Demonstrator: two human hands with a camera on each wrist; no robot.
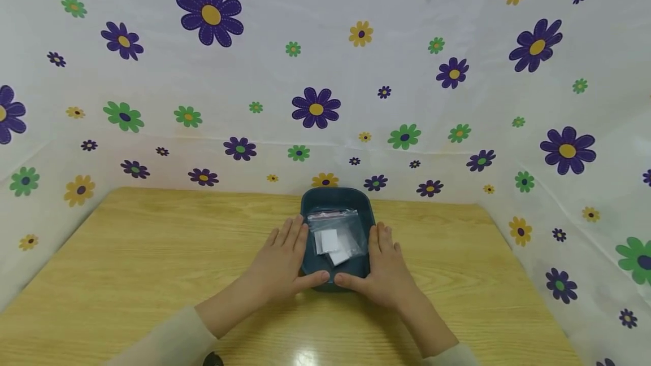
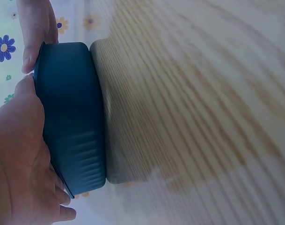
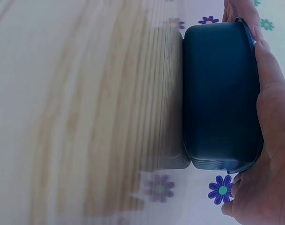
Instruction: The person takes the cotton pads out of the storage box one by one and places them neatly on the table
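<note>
A dark teal plastic bin [image 1: 338, 197] sits on the wooden table in the head view. Inside it lies a clear zip bag [image 1: 351, 223] with small white square pieces [image 1: 329, 240] in or under it. My left hand [image 1: 282, 258] lies along the bin's left side with straight fingers, its thumb reaching across the near rim. On the opposite side my right hand [image 1: 386, 264] rests its straight fingers at the rim, thumb pointing inward. The two thumb tips come close together at the near edge. Both wrist views show the bin's outer wall [image 2: 69, 103] beside the palms.
The wood-grain table [image 1: 168, 242] extends to both sides of the bin. A white sheet with printed flowers [image 1: 315, 72] hangs behind and around the table. At the lower edge of the head view, a small black round object [image 1: 213, 359] shows by the left sleeve.
</note>
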